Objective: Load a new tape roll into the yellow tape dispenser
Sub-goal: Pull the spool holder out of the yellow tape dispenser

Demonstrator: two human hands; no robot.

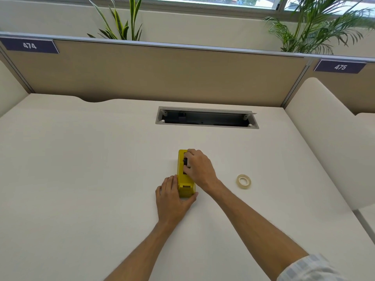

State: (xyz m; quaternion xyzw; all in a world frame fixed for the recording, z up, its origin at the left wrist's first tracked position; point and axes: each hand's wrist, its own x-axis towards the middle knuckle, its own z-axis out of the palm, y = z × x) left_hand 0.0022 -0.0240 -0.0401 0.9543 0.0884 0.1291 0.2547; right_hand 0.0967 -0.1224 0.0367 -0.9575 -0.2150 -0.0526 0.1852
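You face a cream desk (81, 169) with an open cable tray (207, 118) at twelve o'clock. Behind it a tan partition (162, 76) carries labels 474 (29, 45) at ten o'clock and 475 (340, 67) at two. Plants (121, 23) rise beyond, under a window (203, 1).

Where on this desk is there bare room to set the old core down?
The desk is bare left of the yellow tape dispenser, and between it and the tape roll. Only around the left hand and right hand is it crowded.
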